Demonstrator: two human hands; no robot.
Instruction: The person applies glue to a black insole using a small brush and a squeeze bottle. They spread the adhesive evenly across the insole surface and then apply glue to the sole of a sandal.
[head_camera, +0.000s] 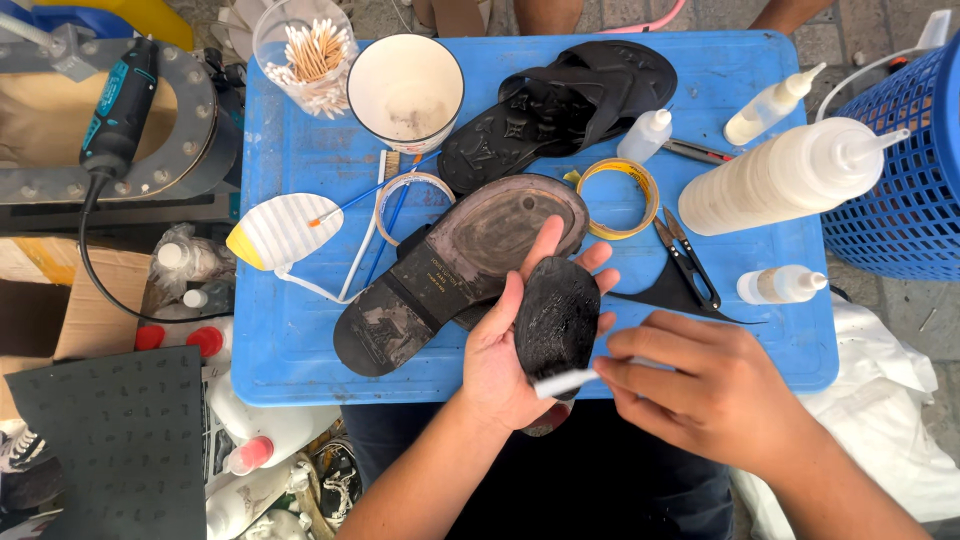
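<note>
1. The left hand (500, 350) lies palm up over the near edge of the blue surface (290, 340), its fingers curled around a black rubber sole piece (556, 318) and gripping it from beneath.
2. The right hand (700, 385) has its fingers pinched shut on a small white brush (563, 383), whose tip touches the near end of the sole piece.
3. Just beyond the hands, a sandal (450, 275) lies sole up near the middle of the surface.
4. A second black sandal (560, 110) rests toward the far edge, beside a white cup (405, 90).
5. Small scissors (690, 262) and a roll of yellow tape (618, 198) lie to the right, near a large white squeeze bottle (785, 175).
</note>
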